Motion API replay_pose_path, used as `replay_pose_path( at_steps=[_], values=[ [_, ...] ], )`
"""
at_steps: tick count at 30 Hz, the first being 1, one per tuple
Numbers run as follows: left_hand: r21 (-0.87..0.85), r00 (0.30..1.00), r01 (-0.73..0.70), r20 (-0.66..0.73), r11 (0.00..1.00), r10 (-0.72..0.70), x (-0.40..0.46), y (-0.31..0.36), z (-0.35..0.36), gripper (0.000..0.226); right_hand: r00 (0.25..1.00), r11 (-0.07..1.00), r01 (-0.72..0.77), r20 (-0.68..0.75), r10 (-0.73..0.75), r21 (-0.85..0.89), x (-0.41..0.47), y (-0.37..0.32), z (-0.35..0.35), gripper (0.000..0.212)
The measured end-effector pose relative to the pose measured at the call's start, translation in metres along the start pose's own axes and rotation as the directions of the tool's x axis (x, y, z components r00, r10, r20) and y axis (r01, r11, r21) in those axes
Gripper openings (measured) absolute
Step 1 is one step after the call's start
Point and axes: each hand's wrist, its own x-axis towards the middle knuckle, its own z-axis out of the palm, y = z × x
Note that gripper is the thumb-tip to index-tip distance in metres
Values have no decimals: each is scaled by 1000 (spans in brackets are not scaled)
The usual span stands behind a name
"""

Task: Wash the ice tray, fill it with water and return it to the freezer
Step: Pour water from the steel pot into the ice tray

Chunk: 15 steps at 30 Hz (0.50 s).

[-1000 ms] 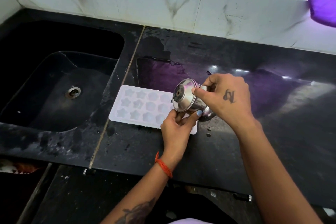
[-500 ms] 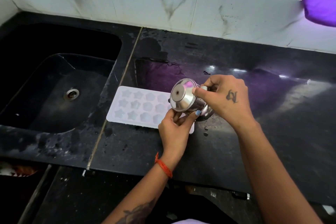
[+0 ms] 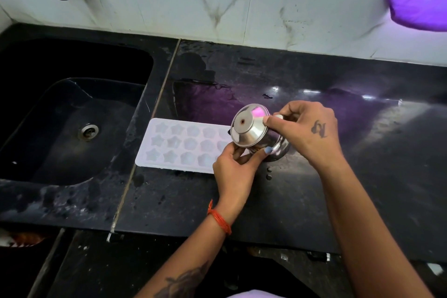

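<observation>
The tray's [image 3: 179,145] right end is hiding behind the left hand [image 3: 233,173] and a steel pot [image 3: 254,132], so its full cell count is staying out of sight; three rows of star cells are showing. One tray, one pot, one sink [image 3: 72,113], two hands. The tray is lying flat on the black table [image 3: 338,189], just right of the sink. The right hand [image 3: 307,128] is clenching the pot, tipped bottom-out; the left grip is pinching its lower edge.
</observation>
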Motion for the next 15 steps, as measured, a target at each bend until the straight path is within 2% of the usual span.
replay_pose_path(
  at_steps=[3, 9, 15],
  values=[
    [-84, 998, 52, 34, 995, -49, -1, -4, 3, 31, 999, 996, 35, -12, -36, -78, -2, -1, -1, 18],
    [-183, 992, 115, 78, 976, -102, -2, -10, 7, 36, 995, 976, 103, 7, -104, -193, -5, -5, 1, 20],
    [-217, 990, 122, 93, 969, -104, -4, -10, 8, 35, 988, 955, 153, 21, -152, -252, -6, -8, 0, 18]
  ],
)
